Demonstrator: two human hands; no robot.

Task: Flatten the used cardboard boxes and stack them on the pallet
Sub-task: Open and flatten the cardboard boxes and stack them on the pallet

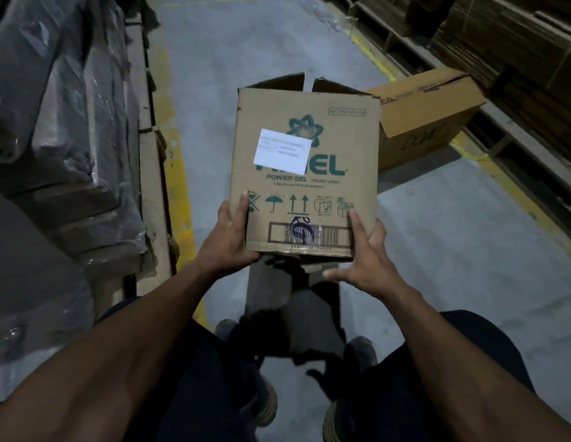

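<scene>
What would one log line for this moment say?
left hand: grips detergent box; right hand: holds its right edge; second box: on floor beyond

Plastic-wrapped bundles (70, 106) beside yellow floor line (178, 173)

Arms outstretched, left hand (228, 237) and right hand (368, 253) grip the box (306, 186) (thumbs on top).

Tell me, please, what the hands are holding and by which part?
The left hand and right hand grip the laundry detergent carton by its two near bottom corners.
</scene>
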